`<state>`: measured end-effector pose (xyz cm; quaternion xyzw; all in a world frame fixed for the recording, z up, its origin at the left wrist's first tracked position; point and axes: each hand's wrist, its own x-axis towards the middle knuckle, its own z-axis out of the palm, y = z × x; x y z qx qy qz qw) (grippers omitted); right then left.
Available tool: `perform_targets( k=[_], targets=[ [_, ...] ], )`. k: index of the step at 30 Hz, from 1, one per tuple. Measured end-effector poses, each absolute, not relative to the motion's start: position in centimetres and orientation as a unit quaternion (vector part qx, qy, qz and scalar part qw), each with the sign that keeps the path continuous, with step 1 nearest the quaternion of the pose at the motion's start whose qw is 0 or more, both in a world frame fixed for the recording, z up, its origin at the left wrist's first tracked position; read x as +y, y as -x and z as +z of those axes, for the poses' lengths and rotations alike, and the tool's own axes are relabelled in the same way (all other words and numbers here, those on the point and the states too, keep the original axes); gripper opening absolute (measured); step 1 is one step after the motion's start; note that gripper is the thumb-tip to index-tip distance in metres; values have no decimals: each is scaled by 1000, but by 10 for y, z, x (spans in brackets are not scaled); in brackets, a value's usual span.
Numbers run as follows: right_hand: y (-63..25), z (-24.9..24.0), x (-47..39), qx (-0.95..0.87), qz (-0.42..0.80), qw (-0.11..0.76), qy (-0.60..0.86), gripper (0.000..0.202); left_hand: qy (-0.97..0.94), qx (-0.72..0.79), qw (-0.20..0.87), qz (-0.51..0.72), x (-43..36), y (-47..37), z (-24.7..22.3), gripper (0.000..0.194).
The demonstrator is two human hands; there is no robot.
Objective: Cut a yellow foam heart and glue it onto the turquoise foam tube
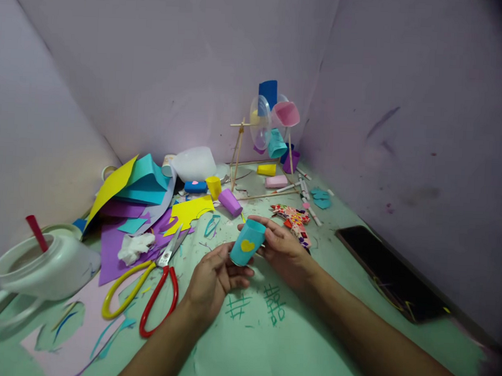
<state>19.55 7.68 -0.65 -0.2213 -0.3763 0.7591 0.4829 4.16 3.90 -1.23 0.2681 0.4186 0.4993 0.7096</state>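
Observation:
Between my two hands, above the green tabletop [269, 344], is a small turquoise paper cup [240, 247] with a yellow heart on its side. The cup is tilted, its open top leaning to the right. My left hand [214, 278] grips it low on the left, fingers curled under its base. Near the rim, my right hand [284, 246] pinches it from the right. Just beyond the cup lies a purple paper cup [230, 202] on its side, close to a yellow one [213, 187]. Scissors [163, 270] with yellow and red handles rest open left of my left hand.
A stick-framed wheel hung with coloured cups [277, 142] stands at the back. Coloured paper sheets [141, 183] and a white pot with a red stick [50, 265] occupy the left. Several markers [304, 190] and a dark flat slab [391, 271] lie right, beside the wall.

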Motion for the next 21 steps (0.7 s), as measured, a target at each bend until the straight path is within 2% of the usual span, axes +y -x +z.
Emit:
perform_targets(
  k=[10, 17, 21],
  targets=[
    [-202, -7, 75, -466, 730, 459, 197, 38, -253, 383, 699, 548, 40, -41, -11, 21],
    [-210, -4, 78, -579, 673, 419, 191, 64, -259, 407, 699, 528, 41, -38, -12, 22],
    [-212, 1, 76, -662, 619, 376, 192, 71, -268, 421, 693, 520, 42, -37, -14, 24]
  ],
)
